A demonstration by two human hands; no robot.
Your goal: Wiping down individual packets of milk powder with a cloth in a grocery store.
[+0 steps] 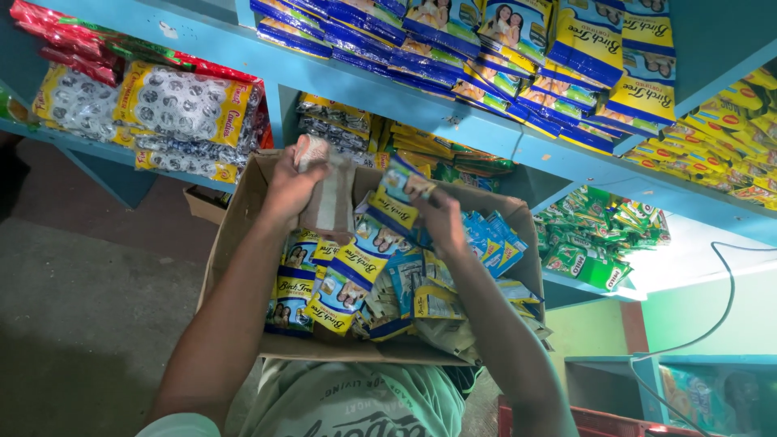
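Blue shelving [486, 129] is filling the background of a small shop, its tiers crowded with hanging strips of blue-and-yellow sachets [583, 57], clear packets with yellow edges [178, 105] at the left and green sachets [603, 235] lower right. Below it, a cardboard box [235, 235] is resting against the person's chest, packed with more sachet strips [348, 283] in blue and yellow.

Both hands are working at the far end of the box. The left hand [290, 184] is clenching a pale, crumpled wrapper [324, 198] and lifting it up out of the box. The right hand [441, 222] is gripping the top of one blue-and-yellow strip [396, 202], which is trailing down into the pile and touching its neighbours.

Judging from this, the strip is probably best handled by pinching it at its top seam and drawing it straight up, so the linked sachets are unfolding rather than tearing. Keeping the wrapper held clear to the side should be stopping it from snagging the strip, and keeping the box level should be preventing the loose packets from sliding out.
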